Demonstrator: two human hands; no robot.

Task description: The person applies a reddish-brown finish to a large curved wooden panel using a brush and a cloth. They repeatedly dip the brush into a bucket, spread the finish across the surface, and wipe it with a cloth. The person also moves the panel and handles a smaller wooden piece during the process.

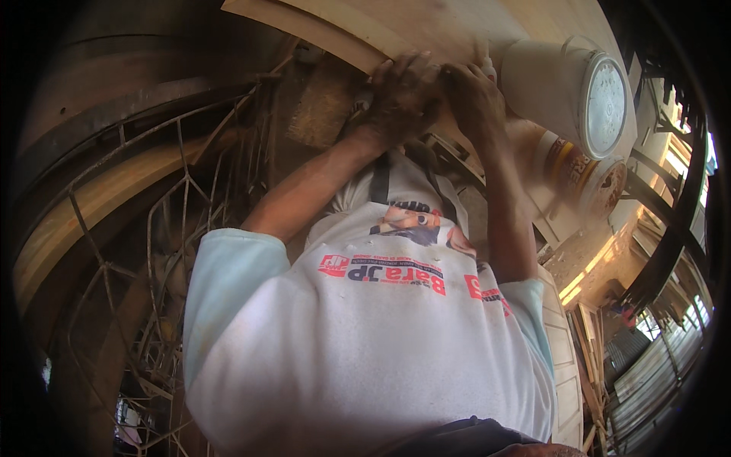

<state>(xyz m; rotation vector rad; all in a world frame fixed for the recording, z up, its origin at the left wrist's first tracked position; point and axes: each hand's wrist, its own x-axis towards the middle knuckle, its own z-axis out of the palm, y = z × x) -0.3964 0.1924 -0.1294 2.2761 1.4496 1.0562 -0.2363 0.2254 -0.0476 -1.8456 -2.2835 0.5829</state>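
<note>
Both of my hands are close together at the edge of a pale wooden board [335,34] at the top of the view. My left hand [403,103] is bent over this edge, its fingers blurred and its grip unclear. Right beside it, my right hand [474,95] has its fingers curled inward, and whatever lies between them is hidden. Just beyond the right knuckles stands a small white nozzle-shaped tip [488,67], perhaps of a bottle.
To the right of my hands are a white plastic bucket [541,84] and a second bucket with a yellow and brown label [567,164]. Thin metal bar framework [183,152] fills the left side. Loose wood strips [590,335] lean at the lower right.
</note>
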